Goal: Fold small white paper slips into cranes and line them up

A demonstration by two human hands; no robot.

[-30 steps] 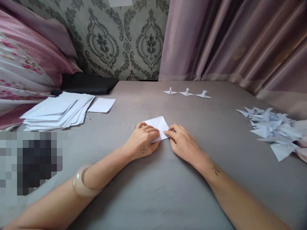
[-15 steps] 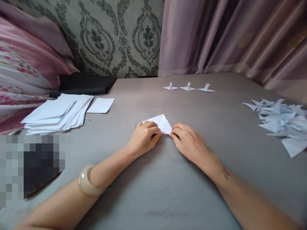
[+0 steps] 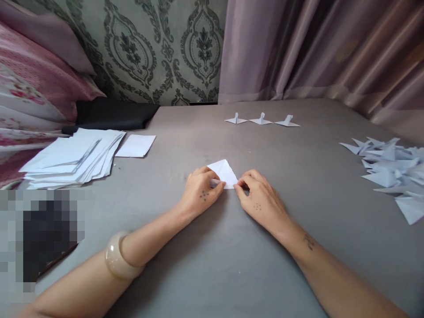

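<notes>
A partly folded sheet of white paper [image 3: 225, 171] lies on the grey cloth in the middle, its point facing away from me. My left hand [image 3: 204, 189] has its left side, with the thumb on the near edge and the fingers curled over the paper. At the near right corner my right hand [image 3: 256, 192] pinches the paper between thumb and fingertips. Part of the sheet is hidden under the left fingers.
A stack of white paper sheets [image 3: 71, 154] stands at left beside a small square pile [image 3: 136, 145]. Behind is a black folded item [image 3: 115, 114]. Three folded paper birds [image 3: 261, 119] line the back; several more form a heap [image 3: 391, 163] at right. A blurred dark object [image 3: 49, 238] is lower left.
The left fingers have drawn back a little, uncovering more of the paper's left side. My right hand keeps its pinch on the corner. The view has shifted slightly.
</notes>
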